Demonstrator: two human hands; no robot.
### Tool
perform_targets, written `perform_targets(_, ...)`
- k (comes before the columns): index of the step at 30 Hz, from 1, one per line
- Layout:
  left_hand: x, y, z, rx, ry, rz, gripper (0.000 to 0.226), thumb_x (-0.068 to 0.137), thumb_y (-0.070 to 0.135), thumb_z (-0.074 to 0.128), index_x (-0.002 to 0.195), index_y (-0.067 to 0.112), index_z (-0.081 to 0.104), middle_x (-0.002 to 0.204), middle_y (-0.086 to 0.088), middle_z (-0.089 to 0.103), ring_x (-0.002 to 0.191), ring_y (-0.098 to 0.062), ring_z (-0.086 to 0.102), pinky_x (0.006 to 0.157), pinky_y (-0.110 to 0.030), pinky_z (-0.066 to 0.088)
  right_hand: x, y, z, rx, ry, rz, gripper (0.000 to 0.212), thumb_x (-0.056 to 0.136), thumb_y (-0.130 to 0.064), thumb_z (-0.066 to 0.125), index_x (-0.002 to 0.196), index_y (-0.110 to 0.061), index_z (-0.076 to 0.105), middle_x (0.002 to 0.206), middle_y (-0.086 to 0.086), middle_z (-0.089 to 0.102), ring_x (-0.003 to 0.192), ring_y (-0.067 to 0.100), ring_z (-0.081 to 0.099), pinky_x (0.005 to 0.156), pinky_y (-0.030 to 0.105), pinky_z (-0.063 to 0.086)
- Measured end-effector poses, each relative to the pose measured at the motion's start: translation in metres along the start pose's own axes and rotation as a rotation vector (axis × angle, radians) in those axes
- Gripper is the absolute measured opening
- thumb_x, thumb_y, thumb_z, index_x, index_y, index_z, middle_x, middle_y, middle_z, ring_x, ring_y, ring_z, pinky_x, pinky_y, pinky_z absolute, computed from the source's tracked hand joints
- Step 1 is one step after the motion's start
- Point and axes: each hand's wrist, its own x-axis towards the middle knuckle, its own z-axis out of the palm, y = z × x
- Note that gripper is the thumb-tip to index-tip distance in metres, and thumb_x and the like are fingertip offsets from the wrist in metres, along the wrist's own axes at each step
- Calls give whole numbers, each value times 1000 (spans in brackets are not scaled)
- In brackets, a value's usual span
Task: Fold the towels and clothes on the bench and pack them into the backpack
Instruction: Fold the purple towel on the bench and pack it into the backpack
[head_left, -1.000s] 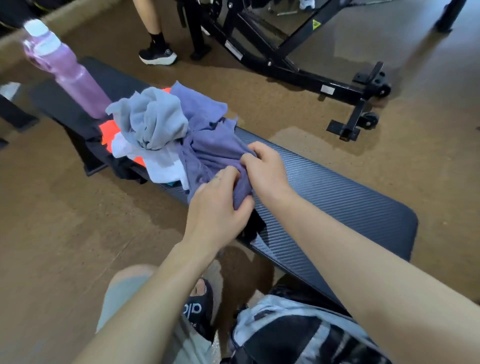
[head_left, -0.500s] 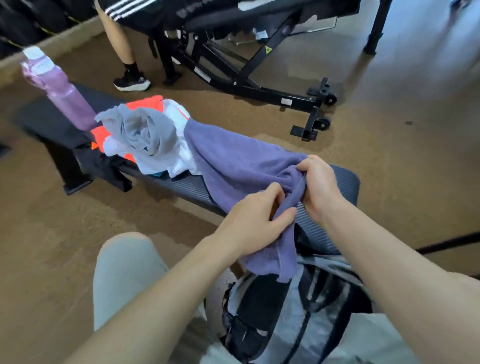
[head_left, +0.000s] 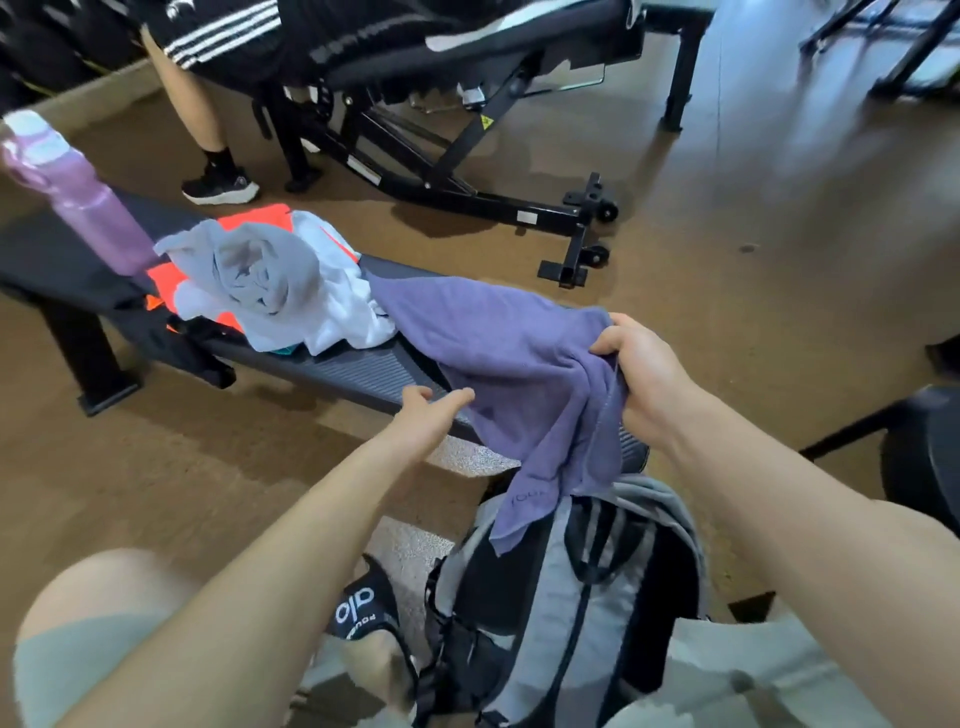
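The purple towel (head_left: 498, 358) stretches lengthwise along the bench (head_left: 353, 371), from the clothes pile (head_left: 270, 291) toward the bench's near end, where a corner hangs down over the grey backpack (head_left: 561, 613). The right hand (head_left: 641, 384) clenches the towel's bunched near end, cloth gathered inside its curled fingers. The left hand (head_left: 426, 421) is released, fingers straight, their tips at the towel's near edge.

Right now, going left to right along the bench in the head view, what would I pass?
Purple water bottle → orange garment → crumpled grey towel → white cloth → purple towel → right hand gripping that towel's end.
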Motion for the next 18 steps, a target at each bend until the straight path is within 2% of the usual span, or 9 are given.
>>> perform_targets(1, 1, -1, 2, -97, -16, -27, 74, 96, 46, 63, 150, 7, 30, 149, -25, 47, 135, -41, 50, 110, -50, 42, -3, 0, -2, 1, 10, -7, 39, 61, -4, 51, 98, -10, 63, 85, 12, 69, 72, 27, 66, 70, 38, 53)
perform_targets(2, 1, -3, 5, -145, -26, -35, 70, 96, 46, 63, 148, 8, 35, 140, -22, 54, 125, -36, 58, 103, -46, 49, -6, 0, -4, 6, 12, -15, 39, 60, -4, 51, 96, -11, 64, 81, 11, 70, 70, 26, 68, 67, 35, 54)
perform_targets(3, 0, -4, 8, -158, -28, -39, 68, 94, 49, 64, 145, 12, 39, 125, -13, 58, 111, -27, 62, 90, -38, 52, -10, 0, -6, 22, 7, -20, 36, 60, -4, 51, 93, -11, 64, 76, 8, 71, 66, 23, 68, 62, 32, 55)
perform_targets(4, -2, -6, 11, -162, -32, -45, 66, 93, 52, 64, 142, 16, 41, 119, -7, 57, 103, -20, 59, 83, -33, 49, -13, 1, -8, 36, 2, -24, 32, 61, -3, 50, 88, -12, 63, 71, 5, 70, 62, 21, 68, 58, 29, 54)
perform_targets(6, -4, -7, 17, -186, -80, -64, 63, 90, 56, 65, 138, 22, 42, 126, -4, 54, 108, -19, 55, 88, -34, 44, -17, 3, -15, 38, 0, -38, 24, 66, 0, 49, 84, -12, 59, 67, 3, 67, 60, 18, 66, 56, 27, 52)
perform_targets(9, -5, -1, 24, -221, -157, -85, 59, 90, 56, 65, 136, 27, 44, 138, -2, 53, 116, -21, 54, 105, -40, 39, -18, 6, -24, 11, 17, -63, 25, 72, 4, 46, 92, -7, 56, 83, 8, 62, 74, 23, 61, 71, 33, 50)
perform_targets(11, -3, 2, 31, -206, -159, -95, 59, 87, 57, 67, 133, 29, 42, 140, -1, 50, 122, -24, 51, 108, -42, 37, -17, 8, -29, -7, 33, -71, 29, 76, 8, 42, 96, -4, 58, 94, 13, 60, 85, 26, 58, 80, 39, 47)
perform_targets(14, 8, 3, 40, -137, -99, -104, 79, 84, 55, 72, 143, 19, 34, 134, -1, 44, 123, -24, 46, 101, -39, 37, -11, 13, -38, -85, 87, -59, 30, 77, 10, 40, 96, -3, 60, 96, 15, 59, 87, 28, 55, 79, 41, 45)
perform_targets(18, 22, 5, 45, -192, -11, -173, 62, 90, 37, 73, 133, 13, 36, 116, -11, 51, 98, -24, 59, 84, -37, 52, 9, 16, -51, -85, 43, -26, 33, 73, 14, 33, 89, -3, 57, 85, 14, 55, 72, 27, 55, 61, 31, 47)
